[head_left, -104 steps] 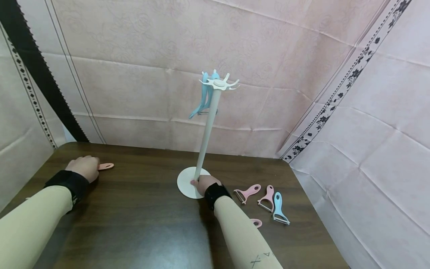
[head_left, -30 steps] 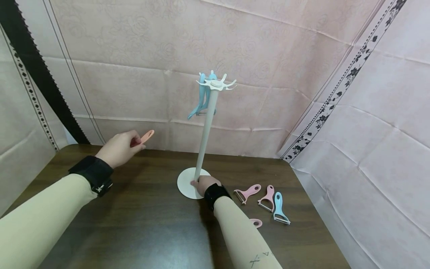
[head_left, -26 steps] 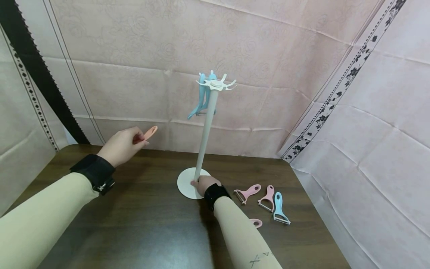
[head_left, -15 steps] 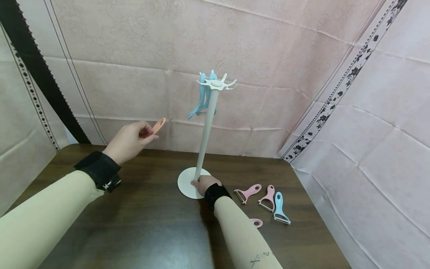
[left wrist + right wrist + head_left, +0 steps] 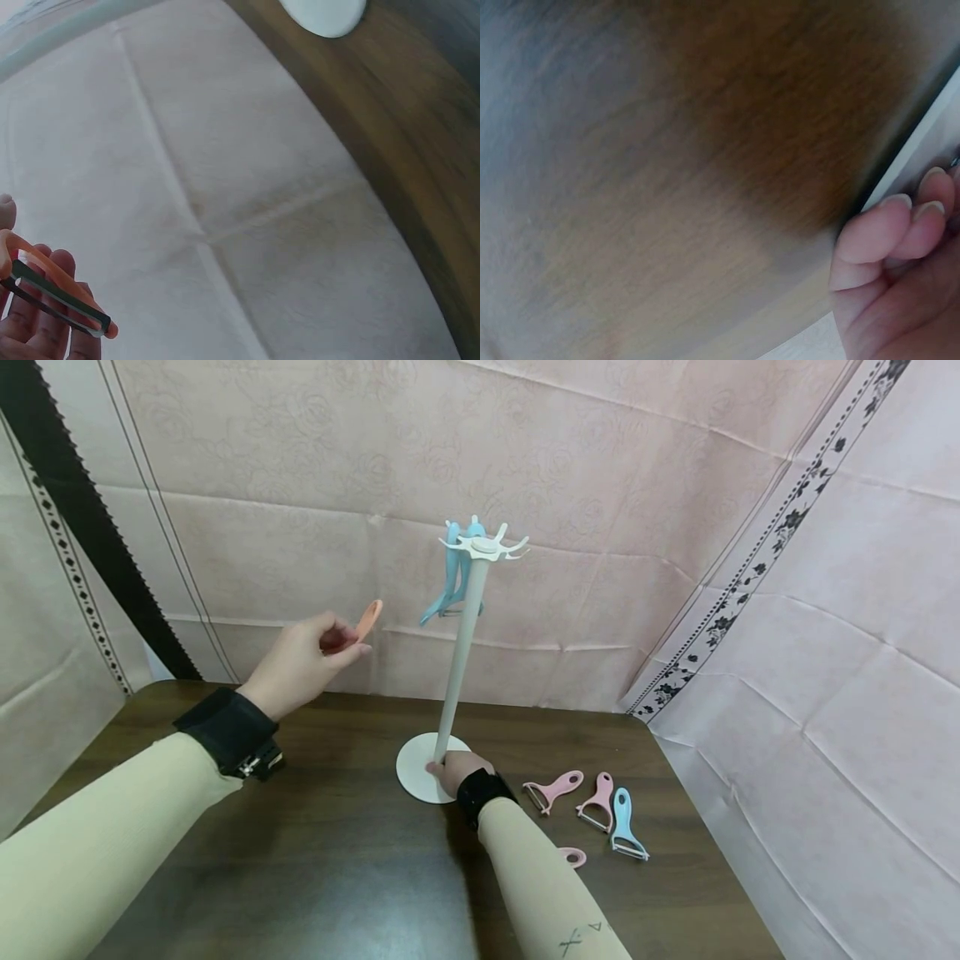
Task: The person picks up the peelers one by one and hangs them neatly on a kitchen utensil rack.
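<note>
My left hand [image 5: 303,660] is raised left of the white hook stand [image 5: 463,652] and pinches an orange peeler [image 5: 368,619] with its looped handle end pointing up. In the left wrist view the peeler's dark blade [image 5: 56,292] faces the camera, with fingers behind it. Low on the stand, my right hand [image 5: 461,768] grips the foot of the post, over the round base [image 5: 414,770]. Curled fingers [image 5: 877,229] show beside the base's edge in the right wrist view. Two blue peelers [image 5: 452,568] hang from hooks on the stand's left; the hooks on its right carry nothing.
Right of my right hand, a pink peeler [image 5: 555,789], another pink peeler [image 5: 597,802] and a blue peeler [image 5: 624,827] lie on the wooden table [image 5: 322,860]. One more pink handle [image 5: 573,857] is partly hidden by my right forearm. Pale cloth [image 5: 300,543] hangs behind.
My left hand has lifted the orange peeler off the table's left side and carried it up and right, towards the stand. The right hand stays at the stand's foot.
</note>
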The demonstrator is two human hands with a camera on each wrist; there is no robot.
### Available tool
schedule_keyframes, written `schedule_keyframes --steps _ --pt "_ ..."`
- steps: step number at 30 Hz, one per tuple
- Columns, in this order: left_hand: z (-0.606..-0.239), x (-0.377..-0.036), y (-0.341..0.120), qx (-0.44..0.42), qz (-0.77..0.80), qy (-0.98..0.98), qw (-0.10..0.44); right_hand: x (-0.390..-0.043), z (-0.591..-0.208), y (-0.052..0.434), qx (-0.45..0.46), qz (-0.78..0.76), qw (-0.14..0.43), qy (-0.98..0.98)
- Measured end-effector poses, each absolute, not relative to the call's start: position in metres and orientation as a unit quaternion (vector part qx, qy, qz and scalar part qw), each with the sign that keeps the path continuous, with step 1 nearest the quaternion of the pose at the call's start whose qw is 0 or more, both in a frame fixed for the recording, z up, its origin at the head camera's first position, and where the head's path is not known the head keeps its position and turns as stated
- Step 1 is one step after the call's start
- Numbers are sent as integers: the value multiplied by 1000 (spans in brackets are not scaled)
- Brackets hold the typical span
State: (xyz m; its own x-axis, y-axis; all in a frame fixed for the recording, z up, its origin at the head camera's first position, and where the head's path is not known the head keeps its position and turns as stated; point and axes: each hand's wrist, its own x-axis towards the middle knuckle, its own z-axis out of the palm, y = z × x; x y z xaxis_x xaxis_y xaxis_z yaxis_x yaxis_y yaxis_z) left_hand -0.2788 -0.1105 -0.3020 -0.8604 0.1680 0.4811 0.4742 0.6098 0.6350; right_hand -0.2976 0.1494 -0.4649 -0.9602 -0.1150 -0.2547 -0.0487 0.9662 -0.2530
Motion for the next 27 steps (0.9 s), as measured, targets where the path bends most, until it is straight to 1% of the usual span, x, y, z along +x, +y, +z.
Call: schedule_keyframes --steps 9,18,27 --pt "-276 -271 -94 -208 -441 -843 226 -299 -468 151 -45 -123 123 984" --pt "-252 -265 -78 -229 -464 -822 237 -293 -460 149 -42 -129 129 982" --pt "-232 -264 -59 -259 -501 -788 246 -300 -467 151 -47 -120 130 983"
